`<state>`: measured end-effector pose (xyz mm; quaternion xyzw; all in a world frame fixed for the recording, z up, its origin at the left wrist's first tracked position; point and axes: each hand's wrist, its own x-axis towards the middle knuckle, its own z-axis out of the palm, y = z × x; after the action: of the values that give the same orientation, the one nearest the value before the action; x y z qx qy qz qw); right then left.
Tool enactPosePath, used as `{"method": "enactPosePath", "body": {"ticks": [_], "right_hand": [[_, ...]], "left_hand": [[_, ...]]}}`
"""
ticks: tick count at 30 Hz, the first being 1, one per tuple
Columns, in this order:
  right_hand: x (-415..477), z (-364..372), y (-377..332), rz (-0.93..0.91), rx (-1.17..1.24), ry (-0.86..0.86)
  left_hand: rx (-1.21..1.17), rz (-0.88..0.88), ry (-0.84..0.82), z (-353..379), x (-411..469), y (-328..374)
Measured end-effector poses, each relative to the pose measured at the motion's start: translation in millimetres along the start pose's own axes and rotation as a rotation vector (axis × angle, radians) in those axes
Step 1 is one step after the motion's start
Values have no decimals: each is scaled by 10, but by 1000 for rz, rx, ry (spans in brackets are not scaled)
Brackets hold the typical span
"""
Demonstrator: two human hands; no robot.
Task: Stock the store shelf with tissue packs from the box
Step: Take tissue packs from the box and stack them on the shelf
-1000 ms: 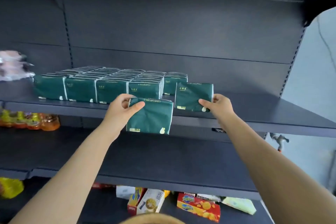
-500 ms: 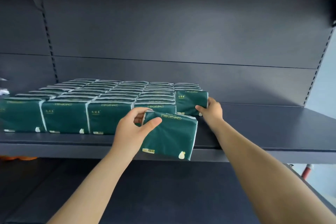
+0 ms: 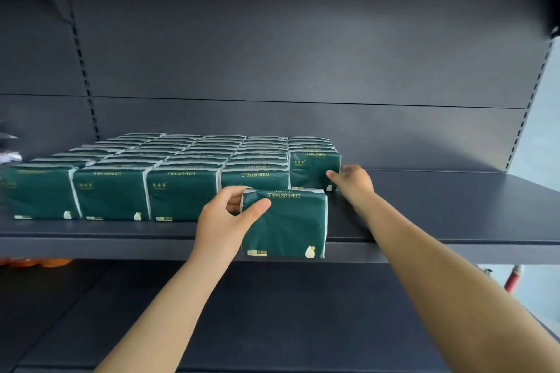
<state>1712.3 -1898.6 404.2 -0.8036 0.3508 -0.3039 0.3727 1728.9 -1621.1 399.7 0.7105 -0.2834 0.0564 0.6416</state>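
Observation:
Several rows of dark green tissue packs (image 3: 181, 194) stand upright on the dark grey shelf (image 3: 439, 206). My left hand (image 3: 224, 221) grips one green pack (image 3: 288, 224) by its left end, upright, at the shelf's front edge. My right hand (image 3: 353, 182) holds another green pack (image 3: 312, 168) by its lower right corner; that pack stands at the front of the rightmost, shorter row. The box is not in view.
The shelf's right half (image 3: 454, 197) is bare up to the perforated upright (image 3: 527, 100). A lower dark shelf (image 3: 272, 312) lies below. Orange packaged goods (image 3: 36, 262) show at the lower left, and a pale wrapped item (image 3: 9, 151) at the left edge.
My right hand has carried its pack back onto the shelf and set it against the rightmost row. My left hand has kept its pack near the front edge. The view has moved closer.

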Motion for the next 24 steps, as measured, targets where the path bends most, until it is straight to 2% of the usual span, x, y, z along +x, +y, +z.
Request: {"method": "enactPosePath", "body": {"ticks": [3, 5, 7, 11, 16, 20, 24], "right_hand": [[-479, -188, -97, -34, 268, 47], [-881, -307, -146, -65, 518, 10], [-1258, -374, -168, -121, 641, -57], [-1745, -409, -159, -238, 600, -138], [-1769, -516, -135, -241, 453, -85], [-1585, -645, -111, -189, 539, -102], [-1257, -704, -90, -120, 580, -76]], "left_hand": [[-13, -19, 22, 32, -77, 90], [-28, -31, 33, 69, -126, 140], [-46, -47, 38, 114, -172, 182], [-100, -77, 23, 225, -238, 250], [-14, -12, -12, 262, -298, 323], [124, 101, -70, 184, -216, 358], [372, 255, -68, 106, 12, 349]]}}
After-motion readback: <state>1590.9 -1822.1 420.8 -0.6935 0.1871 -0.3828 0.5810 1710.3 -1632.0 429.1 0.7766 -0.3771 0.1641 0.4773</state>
